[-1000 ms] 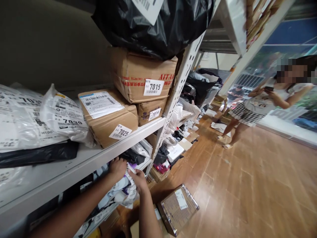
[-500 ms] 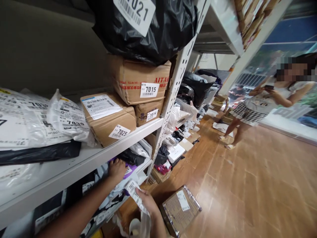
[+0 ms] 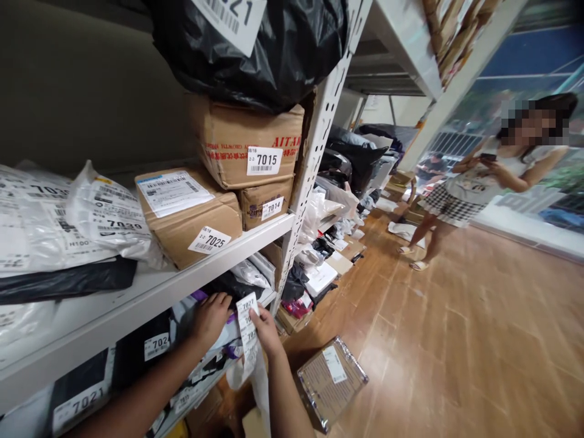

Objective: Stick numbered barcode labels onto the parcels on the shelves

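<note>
My right hand (image 3: 268, 331) pinches a strip of white printed labels (image 3: 247, 328), the top one reading 7027. The strip's lower part hangs down beside my forearm as a long pale tail. On the lower shelf, my left hand (image 3: 213, 317) lies over the stacked parcels, fingers stretched toward a black plastic bag (image 3: 225, 283). A little purple wrapping shows by its fingers. What lies under the palm is hidden. Close to my left forearm is a dark parcel labelled 702 with the last digit unclear (image 3: 157, 345); another label, 7021 (image 3: 84, 404), sits lower left.
The upper shelf (image 3: 269, 234) carries cartons marked 7025 (image 3: 210, 240), 7015 (image 3: 263, 161) and 7014 (image 3: 272, 208), plus white bags (image 3: 112, 213). A perforated post (image 3: 319, 134) stands right of them. A taped carton (image 3: 332, 383) rests on the floor. Farther right stands a person (image 3: 474, 170) holding a phone.
My right hand has risen with the label strip, which now faces me more fully. My left hand has shifted slightly, and less purple wrapping shows by it. The view has turned slightly.
</note>
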`<state>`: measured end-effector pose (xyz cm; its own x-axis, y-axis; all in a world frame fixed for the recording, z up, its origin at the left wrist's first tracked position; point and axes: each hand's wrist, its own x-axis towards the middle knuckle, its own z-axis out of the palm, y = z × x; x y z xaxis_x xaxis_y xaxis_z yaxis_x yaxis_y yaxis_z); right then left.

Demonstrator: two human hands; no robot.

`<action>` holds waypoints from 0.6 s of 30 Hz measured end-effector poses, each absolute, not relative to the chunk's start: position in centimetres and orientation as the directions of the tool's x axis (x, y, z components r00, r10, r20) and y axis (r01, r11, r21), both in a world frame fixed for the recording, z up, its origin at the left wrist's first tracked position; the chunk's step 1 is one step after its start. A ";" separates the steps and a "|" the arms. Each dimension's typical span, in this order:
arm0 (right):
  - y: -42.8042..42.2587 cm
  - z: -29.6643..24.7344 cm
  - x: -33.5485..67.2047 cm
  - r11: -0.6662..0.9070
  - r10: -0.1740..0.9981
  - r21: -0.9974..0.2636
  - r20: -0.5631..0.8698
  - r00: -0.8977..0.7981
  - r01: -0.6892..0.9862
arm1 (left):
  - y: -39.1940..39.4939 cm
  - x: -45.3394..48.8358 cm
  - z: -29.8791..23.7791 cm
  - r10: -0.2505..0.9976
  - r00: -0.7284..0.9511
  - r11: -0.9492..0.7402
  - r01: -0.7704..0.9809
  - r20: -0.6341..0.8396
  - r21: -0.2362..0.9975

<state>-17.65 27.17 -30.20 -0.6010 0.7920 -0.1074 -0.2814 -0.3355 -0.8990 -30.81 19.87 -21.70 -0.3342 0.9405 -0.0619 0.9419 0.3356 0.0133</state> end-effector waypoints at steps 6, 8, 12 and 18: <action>29.8 -29.6 -19.9 -0.375 0.793 -0.857 -0.099 -0.601 -0.354 | 21.6 -32.1 -20.5 0.950 -0.293 0.301 0.951 -0.107 0.069; 29.7 -29.7 -19.6 -0.377 0.790 -0.853 -0.092 -0.606 -0.362 | 22.8 -32.8 -20.5 0.951 -0.274 0.291 0.949 -0.144 0.118; 29.0 -30.0 -18.6 -0.393 0.761 -0.848 -0.082 -0.644 -0.356 | 24.8 -34.1 -21.7 0.958 -0.219 0.264 0.926 -0.185 0.270; 28.8 -31.2 -19.2 -0.368 0.765 -0.886 -0.116 -0.634 -0.282 | 25.4 -35.8 -23.5 0.986 -0.159 0.163 0.865 -0.049 0.475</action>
<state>-19.24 28.75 -31.18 -0.6340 0.7646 -0.1158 -0.2817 -0.3678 -0.8862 -35.81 25.36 -23.47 -0.1586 0.9861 -0.0494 0.8647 0.1629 0.4751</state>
